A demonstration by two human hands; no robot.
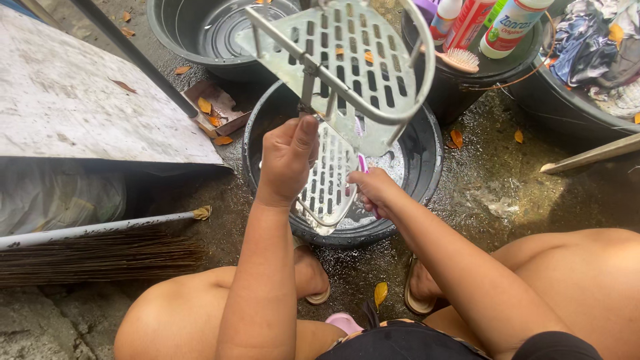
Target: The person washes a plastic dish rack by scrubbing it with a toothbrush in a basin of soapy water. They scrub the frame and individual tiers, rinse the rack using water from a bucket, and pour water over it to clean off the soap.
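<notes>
A person squats over a black basin (pixel 427 167) of soapy water on wet concrete, hemmed in by other tubs (pixel 193 33). The left hand (pixel 287 160) is clenched round a post of a slotted metal rack (pixel 347 73), tilted above the basin's rim. The right hand (pixel 373 190) grips a pink toothbrush (pixel 361 160) against the rack's lower shelf. White and red bottles (pixel 510 27) stand top right; a broom (pixel 100 250) lies left.

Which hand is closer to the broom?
Left. The left hand grips the metal rack on the side toward the broom; the right hand with the toothbrush is farther away.
</notes>
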